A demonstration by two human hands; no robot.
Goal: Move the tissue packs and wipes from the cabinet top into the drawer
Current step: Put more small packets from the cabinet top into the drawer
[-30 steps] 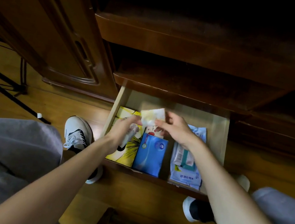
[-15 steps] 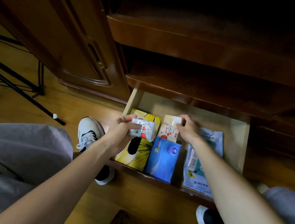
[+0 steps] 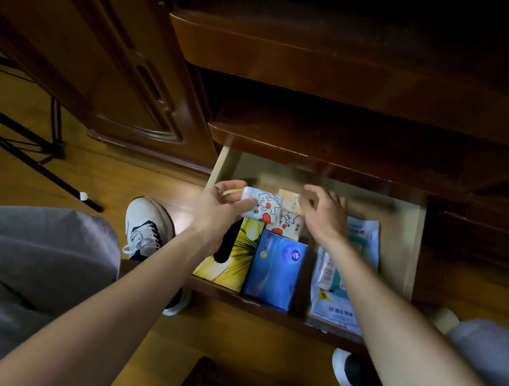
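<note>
The left hand pinches the small soft white cartoon-printed tissue pack by its long edges, fingers clamped, which looks light and squashy, while at its 3 o'clock the right hand hovers with fingers loosely apart.

Dim room, warm cast. I read the top of frame as near black; cabinet detail is lost there. Brightest patches: pale drawer walls, the pack in the left hand, the shoe. Soft sheen on the cabinet's front edge and on the floor by the drawer's left side. Right hand smeared by motion blur, fingers soft. Wide-angle bowing at the edges; forearms balloon toward the bottom corners.
</note>
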